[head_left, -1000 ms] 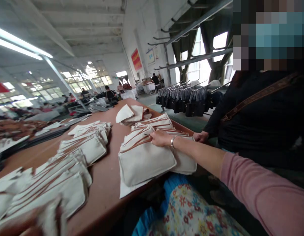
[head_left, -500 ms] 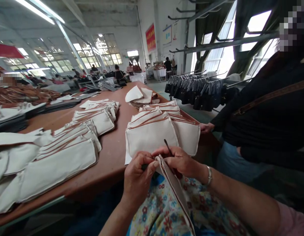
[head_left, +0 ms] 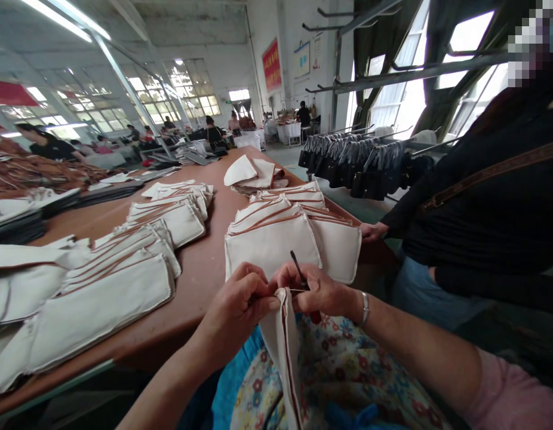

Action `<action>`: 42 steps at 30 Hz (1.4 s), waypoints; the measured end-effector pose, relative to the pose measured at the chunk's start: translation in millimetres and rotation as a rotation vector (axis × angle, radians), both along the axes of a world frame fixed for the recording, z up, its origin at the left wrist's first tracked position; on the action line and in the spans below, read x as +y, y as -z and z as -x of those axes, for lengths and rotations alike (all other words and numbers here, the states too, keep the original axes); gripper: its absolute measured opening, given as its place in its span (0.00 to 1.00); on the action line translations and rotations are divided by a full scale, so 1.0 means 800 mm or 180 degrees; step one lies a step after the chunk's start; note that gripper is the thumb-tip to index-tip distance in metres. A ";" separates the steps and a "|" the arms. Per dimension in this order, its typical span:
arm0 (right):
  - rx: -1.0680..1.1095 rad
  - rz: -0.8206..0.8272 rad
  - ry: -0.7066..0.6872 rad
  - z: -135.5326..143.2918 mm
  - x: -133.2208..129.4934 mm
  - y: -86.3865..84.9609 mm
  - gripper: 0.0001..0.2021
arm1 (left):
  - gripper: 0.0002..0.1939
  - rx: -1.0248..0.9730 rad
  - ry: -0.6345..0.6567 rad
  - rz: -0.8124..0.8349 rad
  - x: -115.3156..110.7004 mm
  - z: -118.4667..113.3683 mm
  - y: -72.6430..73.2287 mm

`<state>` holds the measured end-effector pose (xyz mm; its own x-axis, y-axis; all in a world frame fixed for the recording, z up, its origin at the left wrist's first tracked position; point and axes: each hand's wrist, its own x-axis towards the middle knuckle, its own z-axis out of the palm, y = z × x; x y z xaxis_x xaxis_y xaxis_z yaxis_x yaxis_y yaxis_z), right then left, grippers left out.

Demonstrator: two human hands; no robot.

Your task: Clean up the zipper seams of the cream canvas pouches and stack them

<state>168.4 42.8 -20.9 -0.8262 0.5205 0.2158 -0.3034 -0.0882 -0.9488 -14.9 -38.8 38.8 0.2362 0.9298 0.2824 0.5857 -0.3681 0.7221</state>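
A cream fabric pouch piece (head_left: 275, 337) with a brown edge hangs on end in front of me, its top corner between my two hands. My left hand (head_left: 240, 307) is closed, thumb and fingers pinching the corner. Against the other side of that corner is my right hand (head_left: 319, 291), also closed. It keeps a thin tool with a dark shaft (head_left: 297, 264) and a red handle in its palm; the tool's exact kind is hidden. A fine pale thread (head_left: 298, 291) runs from the corner to the right fingers. Just beyond lie stacked cream pouches (head_left: 272, 245).
More cream pouches (head_left: 110, 298) overlap in a row on the brown tabletop (head_left: 200, 269). Folded cream pieces (head_left: 243, 172) lie farther back. At right stands a person in black (head_left: 473, 221), one hand at the table edge. Black bags (head_left: 366, 176) hang on a rack behind.
Both hands have shifted slightly left with the pouch piece, which now hangs more upright. The thread between the corner and the right fingers has come into sight.
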 end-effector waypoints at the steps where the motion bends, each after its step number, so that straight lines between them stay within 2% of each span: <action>1: -0.0076 0.0118 -0.0148 0.001 0.001 0.001 0.16 | 0.10 0.0048 -0.0035 -0.0033 0.000 0.000 -0.001; 3: -0.0326 0.0186 -0.0439 0.000 0.006 0.001 0.17 | 0.09 0.0109 -0.0037 0.0007 0.001 0.004 -0.005; 5: -0.0628 -0.0033 -0.0457 -0.005 0.013 -0.004 0.11 | 0.10 0.0089 0.0083 0.0276 0.002 0.014 -0.008; 7: -0.0852 -0.0497 -0.0203 -0.013 0.021 -0.012 0.07 | 0.10 0.0106 0.0176 0.0735 0.006 0.031 -0.010; 11: -0.0986 -0.1844 0.0413 -0.024 0.028 -0.029 0.05 | 0.13 0.0403 0.0259 0.1525 0.019 0.055 -0.002; 14: -0.1253 -0.2241 0.0451 -0.024 0.028 -0.029 0.03 | 0.12 0.0107 0.0326 0.1684 0.029 0.050 0.009; 17: -0.1454 -0.2240 0.0479 -0.019 0.034 -0.014 0.03 | 0.16 -0.0967 0.0531 0.2048 0.040 0.034 0.027; 20: -0.1454 -0.1581 0.0856 -0.014 0.049 0.003 0.03 | 0.18 -0.1714 0.0489 0.2440 0.057 0.023 0.048; 22: -0.1474 -0.0965 0.1065 -0.010 0.059 0.011 0.04 | 0.18 -0.1970 0.0273 0.2427 0.072 0.019 0.061; 25: -0.1588 -0.0687 0.1200 -0.010 0.063 0.017 0.06 | 0.18 -0.1981 0.0222 0.2395 0.087 0.016 0.070; 30: -0.1366 -0.0296 0.0856 -0.031 0.040 0.015 0.11 | 0.15 -0.1977 0.0406 0.2521 0.068 0.008 0.067; 37: -0.1408 -0.0368 0.0584 -0.051 0.024 -0.010 0.11 | 0.14 -0.2084 0.0258 0.2630 0.051 -0.013 0.049; 42: -0.1229 -0.0508 0.0537 -0.046 0.022 -0.016 0.18 | 0.13 -0.2047 0.0344 0.2598 0.050 -0.017 0.046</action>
